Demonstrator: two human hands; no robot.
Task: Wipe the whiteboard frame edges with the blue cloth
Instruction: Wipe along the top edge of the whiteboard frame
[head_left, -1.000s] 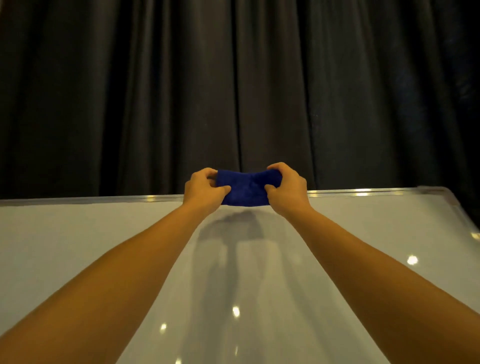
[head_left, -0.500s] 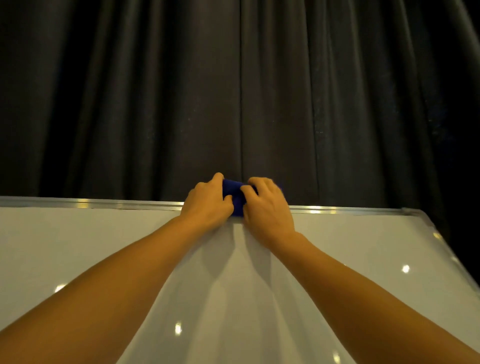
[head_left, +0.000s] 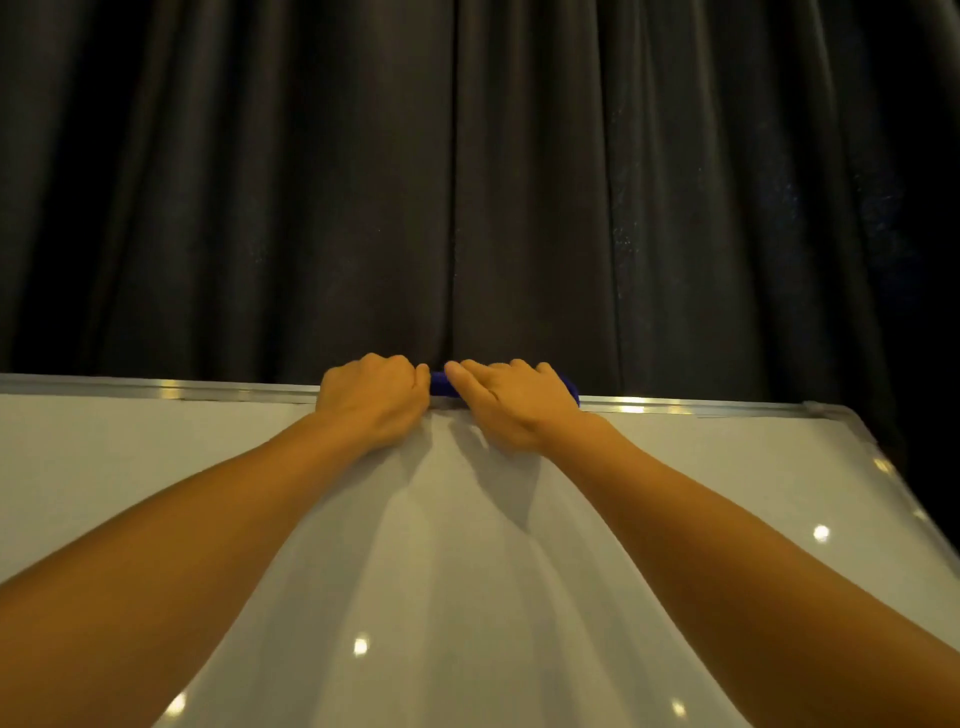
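Up at 12 o'clock on the board's far frame edge (head_left: 675, 404), the blue cloth (head_left: 440, 385) is now pressed down flat; a second ago it was held up stretched in the air, so the wiping looks ready to start. Its long axis runs 9-to-3 along the rail. Left hand (head_left: 371, 397) and right hand (head_left: 511, 402) sit side by side on it, fingers curled together over the top, dark curtain (head_left: 467, 182) behind.
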